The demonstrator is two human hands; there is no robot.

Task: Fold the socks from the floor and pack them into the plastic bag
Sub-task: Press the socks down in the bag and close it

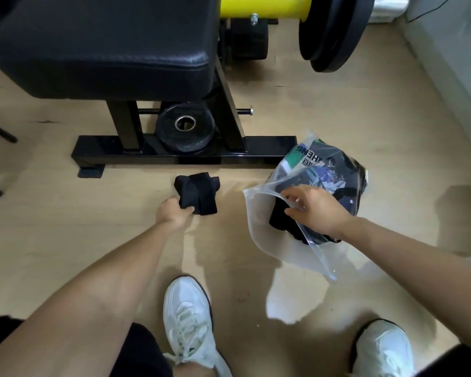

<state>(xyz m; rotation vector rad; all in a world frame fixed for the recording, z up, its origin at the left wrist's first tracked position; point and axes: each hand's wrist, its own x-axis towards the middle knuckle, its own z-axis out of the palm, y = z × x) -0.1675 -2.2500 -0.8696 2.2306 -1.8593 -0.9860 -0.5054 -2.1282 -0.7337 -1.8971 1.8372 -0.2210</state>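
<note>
The socks, folded, lay on the floor just before the bench base, gripped by the left hand. The right hand pinched the bag at its mouth, apparently open. Lifting that lip higher would ease entry.

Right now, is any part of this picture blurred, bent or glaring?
Head view: the wide lens bows the bench; pale glare patches lie on the floor near the plastic bag; the left hand and its socks look slightly soft.
</note>
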